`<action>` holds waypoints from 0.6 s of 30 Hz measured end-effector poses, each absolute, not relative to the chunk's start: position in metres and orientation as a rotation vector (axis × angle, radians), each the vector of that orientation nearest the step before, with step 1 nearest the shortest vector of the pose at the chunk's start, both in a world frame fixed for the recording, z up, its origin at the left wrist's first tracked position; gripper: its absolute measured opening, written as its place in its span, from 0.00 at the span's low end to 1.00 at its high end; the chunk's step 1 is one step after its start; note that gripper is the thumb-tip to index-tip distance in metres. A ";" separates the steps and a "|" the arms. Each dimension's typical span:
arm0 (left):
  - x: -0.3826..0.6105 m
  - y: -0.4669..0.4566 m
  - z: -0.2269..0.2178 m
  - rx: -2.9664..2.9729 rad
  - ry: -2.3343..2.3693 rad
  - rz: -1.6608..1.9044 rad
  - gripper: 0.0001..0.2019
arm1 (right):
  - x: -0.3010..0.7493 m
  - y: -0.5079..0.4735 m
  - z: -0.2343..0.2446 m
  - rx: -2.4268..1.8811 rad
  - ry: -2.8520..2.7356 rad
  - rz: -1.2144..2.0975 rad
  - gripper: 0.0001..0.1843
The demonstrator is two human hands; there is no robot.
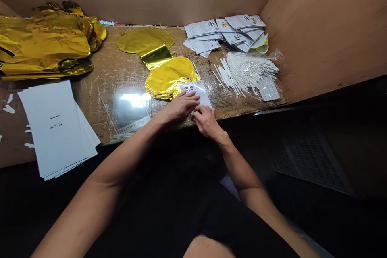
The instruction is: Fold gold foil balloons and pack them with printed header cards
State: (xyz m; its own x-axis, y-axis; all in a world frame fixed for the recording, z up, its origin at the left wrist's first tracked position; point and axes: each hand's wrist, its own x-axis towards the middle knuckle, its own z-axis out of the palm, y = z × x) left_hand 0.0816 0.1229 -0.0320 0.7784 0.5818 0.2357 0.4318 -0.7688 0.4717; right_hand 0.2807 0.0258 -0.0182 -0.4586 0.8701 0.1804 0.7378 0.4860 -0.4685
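My left hand [180, 106] lies flat, fingers stretched out, on a small white printed sheet in clear wrap [198, 90] at the table's front edge. My right hand [206, 121] rests just right of it, fingers curled and pinching at the sheet's near edge. The sheet lies against a stack of folded gold foil balloons [168, 78]. A flat gold foil balloon [145, 42] lies behind the stack.
A heap of gold foil balloons [45, 44] fills the back left. White paper sheets [56, 127] overhang the front left. Clear plastic bags [131, 107] lie mid-front. White sticks in a bag [249, 73] and printed leaflets [225, 32] sit at the right, by wooden walls [326, 24].
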 end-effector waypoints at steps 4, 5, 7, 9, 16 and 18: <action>0.075 0.121 -0.032 2.522 0.764 0.496 0.17 | 0.301 0.018 -0.010 -1.318 -1.827 0.843 0.15; 0.071 0.117 -0.031 2.502 0.755 0.483 0.17 | 0.313 0.011 -0.007 -1.351 -1.652 0.901 0.18; 0.063 0.108 -0.030 2.462 0.739 0.452 0.16 | 0.337 -0.005 -0.001 -1.411 -1.564 0.943 0.21; 0.055 0.098 -0.027 2.422 0.729 0.418 0.15 | 0.349 -0.019 0.001 -1.423 -1.849 0.893 0.23; 0.048 0.080 -0.020 2.403 0.673 0.388 0.11 | 0.306 -0.008 -0.016 -1.533 -2.175 0.400 0.10; 0.052 0.071 -0.024 2.427 0.735 0.434 0.11 | 0.294 -0.002 -0.016 -1.746 -1.998 0.386 0.11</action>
